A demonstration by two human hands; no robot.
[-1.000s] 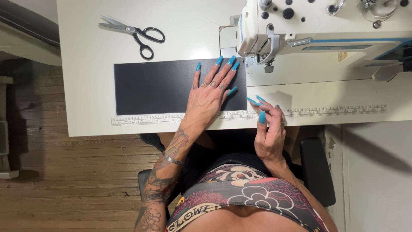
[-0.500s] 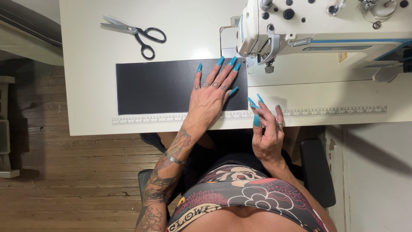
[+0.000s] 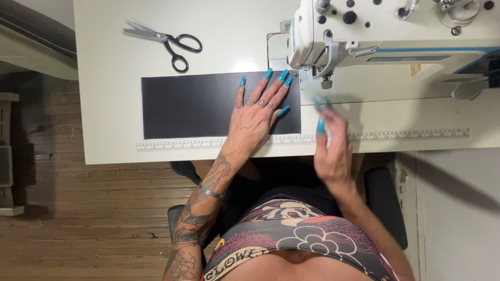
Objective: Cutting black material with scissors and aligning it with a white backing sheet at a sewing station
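A black rectangular piece of fabric [image 3: 192, 104] lies flat on the white sewing table [image 3: 109, 78], its right end near the needle area of a white sewing machine [image 3: 396, 31]. My left hand [image 3: 255, 114] rests flat on the right part of the fabric, fingers spread, with long turquoise nails. My right hand [image 3: 330, 145] hovers at the table's front edge just right of the fabric, blurred, fingers apart and holding nothing.
Black-handled scissors [image 3: 164, 41] lie at the back left of the table. A printed ruler strip [image 3: 364, 136] runs along the front edge. A black chair [image 3: 383, 203] sits under me on a wooden floor [image 3: 78, 218].
My right hand has lifted and moved up toward the table edge, opening its fingers. My left hand and the fabric have stayed put.
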